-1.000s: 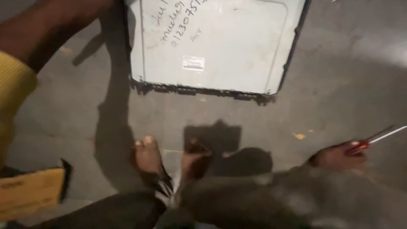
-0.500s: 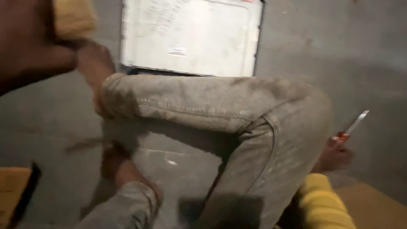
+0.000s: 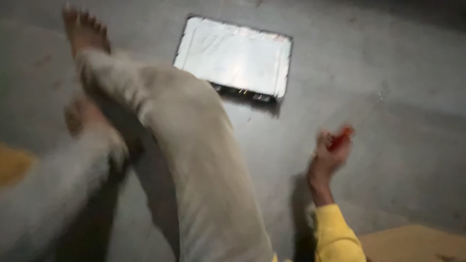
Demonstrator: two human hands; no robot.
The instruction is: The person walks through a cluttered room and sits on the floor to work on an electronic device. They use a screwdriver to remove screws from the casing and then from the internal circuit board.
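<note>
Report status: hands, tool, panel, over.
Right hand shut on red-handled tool. Left hand out of view. Flat metal panel on floor, untouched. Own legs stretched alongside.

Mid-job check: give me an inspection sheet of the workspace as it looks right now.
Surface: grey concrete floor, bare and scuffed.
Job's things: red-handled tool, blurred, in the right hand; flat silver device lying on the floor beyond the knees, apart from the hand.
Clutter: tan board at lower right.
Hands: right hand closed around the tool handle, yellow sleeve; left hand not in view.
Cables: nothing seen.
Surroundings: person's legs in grey trousers, bare foot; dim light.
</note>
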